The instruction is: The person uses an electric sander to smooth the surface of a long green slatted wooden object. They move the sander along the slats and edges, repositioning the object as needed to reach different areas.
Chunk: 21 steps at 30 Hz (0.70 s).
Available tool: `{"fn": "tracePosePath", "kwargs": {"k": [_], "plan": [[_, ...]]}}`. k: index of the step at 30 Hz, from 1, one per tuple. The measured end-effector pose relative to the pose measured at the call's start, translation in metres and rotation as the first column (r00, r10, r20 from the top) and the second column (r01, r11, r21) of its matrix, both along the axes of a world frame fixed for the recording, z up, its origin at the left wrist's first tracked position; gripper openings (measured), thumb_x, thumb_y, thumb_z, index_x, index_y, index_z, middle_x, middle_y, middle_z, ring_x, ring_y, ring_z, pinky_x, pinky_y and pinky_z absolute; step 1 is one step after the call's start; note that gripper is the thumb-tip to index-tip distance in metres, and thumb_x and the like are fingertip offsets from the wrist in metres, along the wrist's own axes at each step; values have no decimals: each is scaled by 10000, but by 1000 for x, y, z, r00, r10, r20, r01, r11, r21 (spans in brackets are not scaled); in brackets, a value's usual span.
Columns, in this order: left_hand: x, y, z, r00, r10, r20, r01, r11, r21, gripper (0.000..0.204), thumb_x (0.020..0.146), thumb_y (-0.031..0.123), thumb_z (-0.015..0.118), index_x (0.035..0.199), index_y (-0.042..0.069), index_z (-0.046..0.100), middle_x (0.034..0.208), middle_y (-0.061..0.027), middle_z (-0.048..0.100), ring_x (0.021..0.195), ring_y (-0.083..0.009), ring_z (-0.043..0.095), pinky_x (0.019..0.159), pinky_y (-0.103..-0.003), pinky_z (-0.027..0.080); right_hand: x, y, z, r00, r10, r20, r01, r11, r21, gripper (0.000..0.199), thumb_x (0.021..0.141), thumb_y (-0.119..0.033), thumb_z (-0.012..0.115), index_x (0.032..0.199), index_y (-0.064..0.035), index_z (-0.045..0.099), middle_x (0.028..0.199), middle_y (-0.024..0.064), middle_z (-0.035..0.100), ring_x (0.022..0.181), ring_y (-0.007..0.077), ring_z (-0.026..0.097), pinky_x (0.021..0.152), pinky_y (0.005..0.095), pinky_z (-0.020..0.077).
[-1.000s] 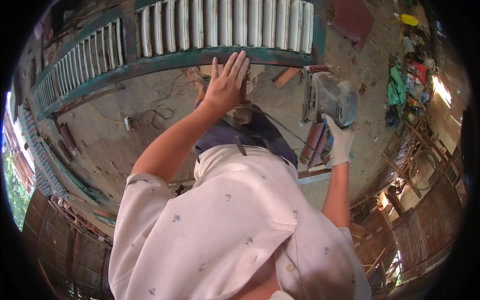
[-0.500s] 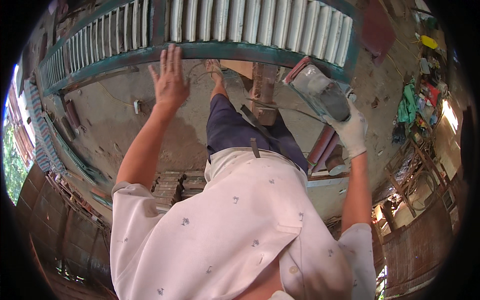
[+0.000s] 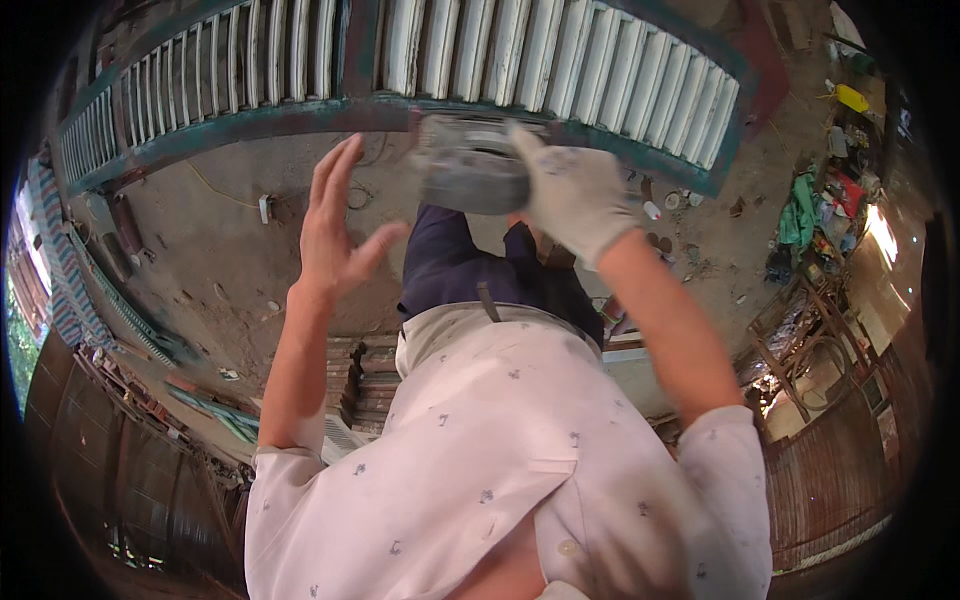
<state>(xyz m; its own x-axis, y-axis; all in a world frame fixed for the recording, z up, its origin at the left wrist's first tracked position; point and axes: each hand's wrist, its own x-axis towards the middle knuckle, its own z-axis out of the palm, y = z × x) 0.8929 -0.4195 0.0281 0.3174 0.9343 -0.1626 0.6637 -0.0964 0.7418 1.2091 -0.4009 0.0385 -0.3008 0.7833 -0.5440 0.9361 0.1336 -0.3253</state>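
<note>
My right hand, in a pale work glove, is closed on a belt sander smeared by motion. The sander is up against the near rail of a louvred shutter, a long panel with a worn green and reddish frame and whitish slats. Whether its belt touches the rail I cannot make out. To the left of the sander is my bare left hand, open, thumb spread and fingers pointing to the rail. It holds nothing.
At the far left lies a striped cloth. A small white box with a cord sits on the dirt floor. Clutter with a green bag and a yellow object lines the right side. Stacked slats lie by my left side.
My right hand has swung the sander leftward along the rail, from the shutter's right end to its middle. My left hand has come off the rail, back toward me.
</note>
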Motion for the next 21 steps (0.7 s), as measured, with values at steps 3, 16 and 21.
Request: {"fn": "tracePosePath", "kwargs": {"k": [3,16,21], "plan": [[13,42,27,988,-139,-68,142,989,38,910,760,259,985,1557,79,585,1483,-179,646,1317,-411,678,1087,-489,574,-63,36,-1,996,-9,-91,5,999,-39,329,1028,-121,557,1315,5,658,909,208,817,863,371,828,734,503,640],[123,75,5,870,-487,-75,469,865,-177,845,611,162,998,1377,27,665,1241,-197,762,1150,-409,754,991,-484,617,34,1,4,975,-220,-30,217,974,-61,540,946,-118,650,1484,-155,674,914,158,823,863,359,823,786,495,624],[239,40,-11,864,-503,32,503,856,-121,669,683,206,940,1248,5,643,1065,-187,748,974,-404,772,856,-501,633,144,-33,11,958,-232,170,247,966,-75,786,819,-89,790,1556,-319,644,996,141,830,946,330,821,842,474,626]]}}
